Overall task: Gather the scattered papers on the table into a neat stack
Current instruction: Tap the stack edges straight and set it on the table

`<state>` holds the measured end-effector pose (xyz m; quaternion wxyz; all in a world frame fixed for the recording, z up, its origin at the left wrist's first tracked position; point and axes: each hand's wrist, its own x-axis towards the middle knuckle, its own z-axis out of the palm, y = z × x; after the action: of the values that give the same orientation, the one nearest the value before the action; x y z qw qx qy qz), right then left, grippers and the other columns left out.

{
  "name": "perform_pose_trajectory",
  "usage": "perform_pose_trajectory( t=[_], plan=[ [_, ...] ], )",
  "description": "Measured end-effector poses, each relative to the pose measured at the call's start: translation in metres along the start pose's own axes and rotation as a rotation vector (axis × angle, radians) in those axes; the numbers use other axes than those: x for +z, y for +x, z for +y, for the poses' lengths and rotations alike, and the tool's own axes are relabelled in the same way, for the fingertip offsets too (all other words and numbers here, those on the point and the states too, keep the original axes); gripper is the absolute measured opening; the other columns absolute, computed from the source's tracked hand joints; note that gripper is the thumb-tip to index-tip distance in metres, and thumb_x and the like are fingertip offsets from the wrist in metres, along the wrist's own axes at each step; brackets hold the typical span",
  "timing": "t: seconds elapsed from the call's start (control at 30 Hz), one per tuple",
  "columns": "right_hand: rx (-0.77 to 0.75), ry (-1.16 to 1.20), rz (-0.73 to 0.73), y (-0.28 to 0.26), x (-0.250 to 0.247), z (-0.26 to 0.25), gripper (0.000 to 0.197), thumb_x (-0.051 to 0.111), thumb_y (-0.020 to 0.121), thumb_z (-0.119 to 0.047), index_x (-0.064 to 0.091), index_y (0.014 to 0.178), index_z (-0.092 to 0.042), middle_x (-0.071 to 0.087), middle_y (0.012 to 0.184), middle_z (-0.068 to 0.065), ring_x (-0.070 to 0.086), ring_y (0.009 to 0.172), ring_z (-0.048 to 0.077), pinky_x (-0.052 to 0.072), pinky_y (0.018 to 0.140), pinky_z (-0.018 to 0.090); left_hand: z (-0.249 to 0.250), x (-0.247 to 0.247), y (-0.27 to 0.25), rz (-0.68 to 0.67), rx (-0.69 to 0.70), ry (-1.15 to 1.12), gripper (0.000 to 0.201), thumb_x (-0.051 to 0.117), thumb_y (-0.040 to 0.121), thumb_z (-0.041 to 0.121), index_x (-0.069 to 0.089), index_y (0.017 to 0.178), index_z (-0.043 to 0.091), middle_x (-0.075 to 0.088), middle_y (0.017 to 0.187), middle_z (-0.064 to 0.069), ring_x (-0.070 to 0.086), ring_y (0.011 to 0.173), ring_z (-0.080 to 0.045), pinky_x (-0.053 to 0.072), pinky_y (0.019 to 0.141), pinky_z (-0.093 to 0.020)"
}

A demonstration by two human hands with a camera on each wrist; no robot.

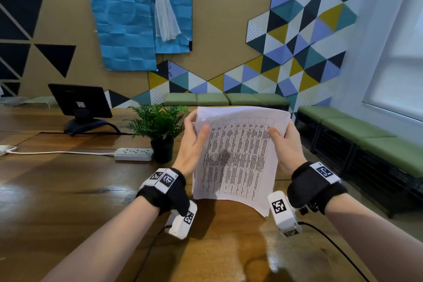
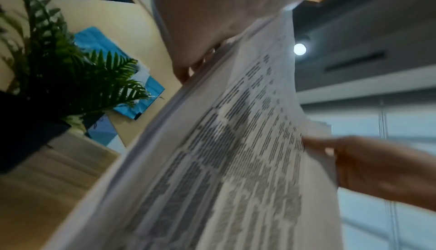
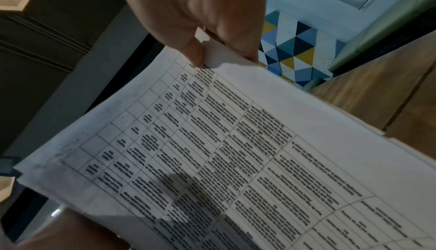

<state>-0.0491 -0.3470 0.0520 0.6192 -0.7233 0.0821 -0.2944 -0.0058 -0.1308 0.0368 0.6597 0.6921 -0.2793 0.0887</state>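
Your left hand [image 1: 193, 144] and right hand [image 1: 286, 144] each pinch the papers [image 1: 238, 155], fingers curled round opposite edges; loosen either and misaligned sheets could fan onto the surface [image 1: 68, 190].

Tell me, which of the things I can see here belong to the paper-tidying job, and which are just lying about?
Part of the job:
papers, a bundle held upright
left hand, gripping the left edge
right hand, gripping the right edge
wooden table

Just lying about:
potted plant
power strip and its cord
dark monitor
green benches
blue paper on the wall
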Motion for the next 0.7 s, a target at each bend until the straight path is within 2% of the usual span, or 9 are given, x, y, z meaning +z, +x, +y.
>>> perform_pose_trajectory(
  t=[0.03,0.1,0.17,0.23,0.33,0.43,0.53,0.63,0.7],
  plan=[
    [-0.007,0.010,0.009,-0.001,0.000,0.000,0.023,0.049,0.095,-0.008,0.048,0.113,-0.022,0.061,0.114,0.009,0.061,0.109,0.027,0.050,0.095,0.052,-0.002,0.000,-0.002,-0.013,0.042,0.059,0.088,0.051,0.068,0.077,0.020,0.137,0.032,0.055,0.124,0.004,0.060,0.112,-0.013,0.051,0.093,-0.032],
    [-0.036,0.040,0.011,-0.002,0.002,-0.002,0.023,0.049,0.094,-0.006,0.050,0.112,-0.021,0.062,0.111,0.008,0.063,0.104,0.025,0.053,0.092,0.046,-0.004,0.001,0.001,0.018,0.068,0.187,0.077,0.058,0.081,0.054,0.017,0.142,0.029,0.053,0.129,-0.001,0.061,0.112,-0.018,0.053,0.095,-0.042],
    [-0.080,0.086,-0.011,-0.005,0.005,-0.006,0.024,0.050,0.094,-0.006,0.051,0.113,-0.019,0.064,0.107,0.006,0.065,0.097,0.018,0.056,0.084,0.035,0.001,0.005,0.008,0.121,0.029,0.168,0.056,0.049,0.095,0.028,0.018,0.141,0.020,0.052,0.123,-0.003,0.060,0.109,-0.022,0.051,0.095,-0.050],
    [-0.091,0.131,-0.034,-0.006,0.007,-0.008,0.022,0.051,0.094,-0.007,0.052,0.113,-0.019,0.066,0.103,0.002,0.066,0.092,0.013,0.057,0.076,0.026,0.004,0.009,0.011,0.202,-0.016,0.051,0.043,0.040,0.099,0.017,0.021,0.138,0.016,0.052,0.114,0.000,0.057,0.106,-0.020,0.050,0.096,-0.044],
    [-0.029,0.145,-0.080,-0.006,0.007,-0.004,0.022,0.048,0.096,-0.014,0.049,0.118,-0.017,0.065,0.099,-0.003,0.066,0.085,0.008,0.056,0.065,0.020,0.003,0.014,0.006,0.224,-0.093,0.024,0.025,0.035,0.100,0.015,0.032,0.124,0.015,0.051,0.096,0.007,0.055,0.091,-0.015,0.049,0.083,-0.036],
    [0.104,0.196,-0.113,-0.006,0.005,0.006,0.025,0.044,0.098,-0.019,0.041,0.122,-0.015,0.060,0.099,-0.005,0.061,0.084,0.007,0.048,0.063,0.025,-0.008,0.017,-0.005,0.204,-0.161,0.064,0.014,0.032,0.099,0.018,0.041,0.110,0.017,0.054,0.095,0.006,0.054,0.089,-0.015,0.045,0.075,-0.028],
    [0.216,0.243,-0.073,-0.005,0.003,0.022,0.025,0.040,0.096,-0.019,0.038,0.119,-0.011,0.056,0.103,0.005,0.057,0.085,0.015,0.044,0.065,0.032,-0.021,0.018,-0.010,0.190,-0.257,0.010,0.014,0.034,0.097,0.015,0.043,0.107,0.019,0.052,0.092,0.014,0.053,0.087,-0.008,0.044,0.078,-0.031],
    [0.326,0.308,-0.018,-0.005,0.004,0.039,0.022,0.041,0.092,-0.018,0.042,0.113,-0.011,0.056,0.112,0.014,0.057,0.094,0.026,0.046,0.085,0.044,-0.029,0.017,-0.012,0.183,-0.337,-0.060,0.019,0.035,0.096,0.010,0.046,0.093,0.025,0.052,0.092,0.012,0.052,0.086,-0.007,0.043,0.073,-0.025],
    [0.368,0.312,-0.013,-0.005,0.006,0.046,0.018,0.040,0.091,-0.012,0.044,0.109,-0.009,0.056,0.112,0.014,0.056,0.096,0.026,0.043,0.091,0.044,-0.035,0.016,-0.014,0.172,-0.388,-0.098,0.022,0.034,0.097,0.009,0.046,0.090,0.026,0.053,0.092,0.010,0.051,0.085,-0.007,0.040,0.067,-0.022]
  ],
)
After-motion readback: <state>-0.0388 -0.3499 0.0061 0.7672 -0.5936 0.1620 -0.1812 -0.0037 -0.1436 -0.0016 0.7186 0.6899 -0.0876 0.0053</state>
